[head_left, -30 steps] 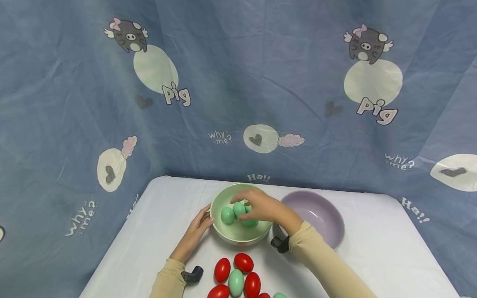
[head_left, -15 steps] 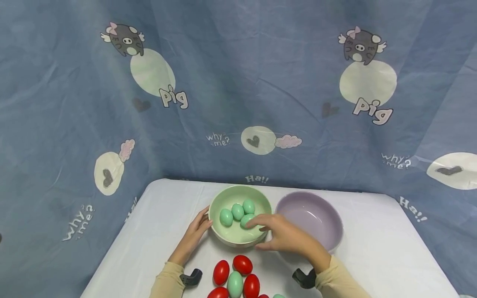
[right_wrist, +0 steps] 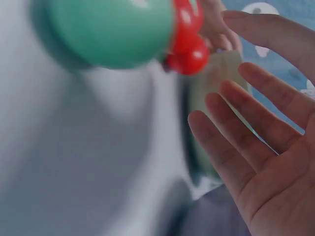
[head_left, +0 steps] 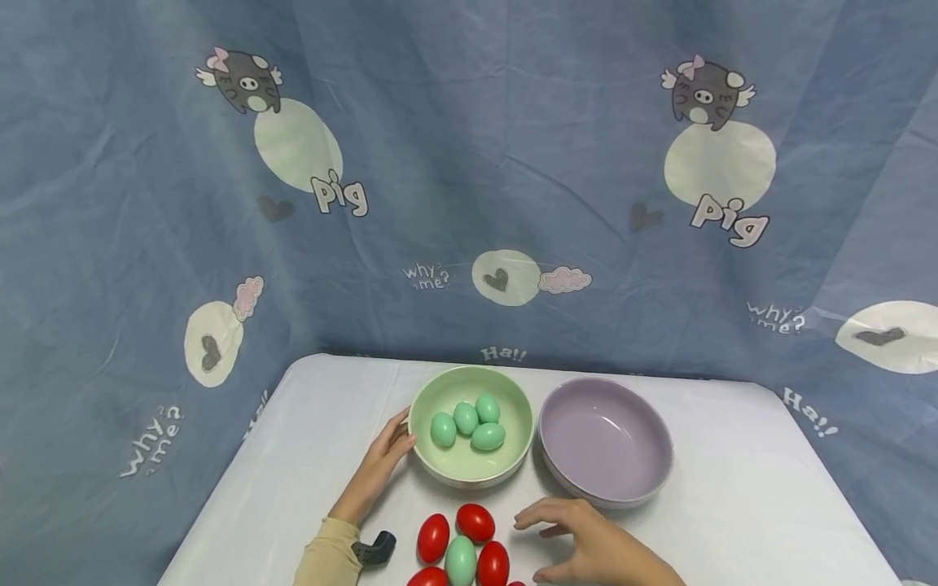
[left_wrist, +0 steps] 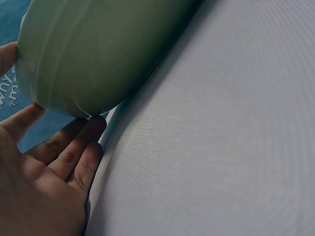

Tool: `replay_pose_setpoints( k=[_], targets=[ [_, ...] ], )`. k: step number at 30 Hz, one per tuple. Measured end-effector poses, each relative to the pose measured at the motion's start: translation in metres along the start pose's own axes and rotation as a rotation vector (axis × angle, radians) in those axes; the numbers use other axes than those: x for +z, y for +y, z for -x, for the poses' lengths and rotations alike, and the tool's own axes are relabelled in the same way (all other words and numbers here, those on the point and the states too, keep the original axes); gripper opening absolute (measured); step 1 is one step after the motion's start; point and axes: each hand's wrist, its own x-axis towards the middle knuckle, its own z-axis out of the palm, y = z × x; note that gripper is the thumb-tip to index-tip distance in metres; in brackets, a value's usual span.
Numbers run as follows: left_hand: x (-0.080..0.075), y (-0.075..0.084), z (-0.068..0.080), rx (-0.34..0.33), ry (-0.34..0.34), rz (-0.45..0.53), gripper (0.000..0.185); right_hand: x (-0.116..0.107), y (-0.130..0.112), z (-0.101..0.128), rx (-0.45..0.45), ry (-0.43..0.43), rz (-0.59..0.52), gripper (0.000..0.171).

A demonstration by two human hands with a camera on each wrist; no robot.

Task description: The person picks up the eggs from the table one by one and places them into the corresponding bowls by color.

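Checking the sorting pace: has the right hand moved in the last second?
Yes. The right hand left the green bowl, drawing back toward the red eggs.

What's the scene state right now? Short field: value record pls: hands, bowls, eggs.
left hand: rests against the side of the green bowl, fingers straight
right hand: open, empty, above the table beside the loose eggs
green bowl contents: four green eggs
purple bowl: empty, right of the green bowl
loose eggs: red eggs and a green egg at the near edge
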Motion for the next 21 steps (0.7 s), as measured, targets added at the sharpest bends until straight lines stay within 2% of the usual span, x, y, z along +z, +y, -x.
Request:
replay_pose_setpoints(
  k=[3,5,11,15,18,21],
  targets=[
    [0.000,-0.001,0.000,0.001,-0.004,-0.003,0.061,0.009,0.007,0.011,0.083,-0.033,-0.060,0.051],
    [0.000,-0.001,0.000,-0.004,-0.002,-0.006,0.061,0.014,0.014,0.016,0.081,-0.043,-0.088,0.050],
    [0.002,0.000,0.000,-0.007,0.002,-0.007,0.061,0.028,0.036,0.027,-0.095,-0.068,-0.130,0.035],
    [0.003,-0.001,0.000,-0.004,-0.002,-0.016,0.060,0.039,0.041,0.034,-0.179,0.005,-0.087,0.025],
    [0.002,-0.001,0.000,0.004,-0.001,-0.015,0.059,0.046,0.039,0.041,-0.165,0.074,-0.086,0.021],
    [0.002,-0.001,-0.001,0.005,0.006,-0.020,0.059,0.053,0.035,0.047,-0.108,0.124,-0.139,0.020]
  ],
)
